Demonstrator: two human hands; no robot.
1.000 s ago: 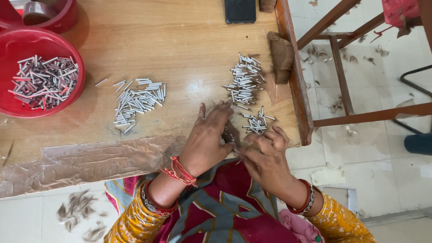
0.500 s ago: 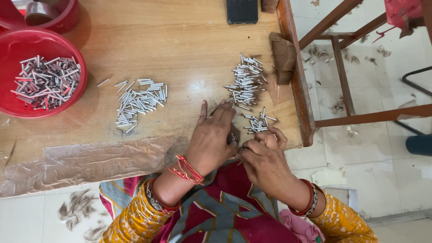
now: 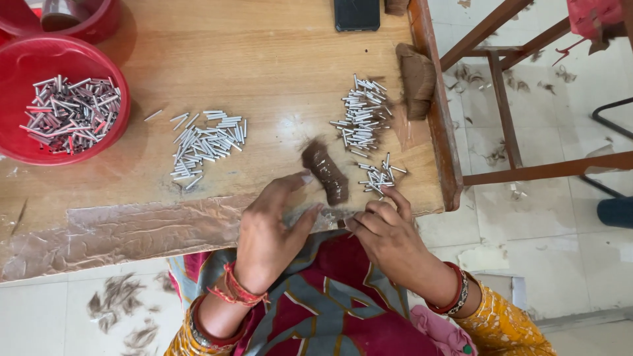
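Near the worktop's (image 3: 264, 59) front edge, the left hand (image 3: 270, 231) lay spread, fingertips steadying a brown hair tuft (image 3: 325, 173); the right hand (image 3: 386, 234) was narrowed, pinching strands beside small metal tubes (image 3: 379, 177)

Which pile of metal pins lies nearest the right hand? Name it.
The smallest cluster, just above the right hand, beside the brown hair tuft.

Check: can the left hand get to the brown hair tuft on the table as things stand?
Probably yes. The left hand lies with its fingertips right beside the brown hair tuft, and nothing lies between them on the wooden table.
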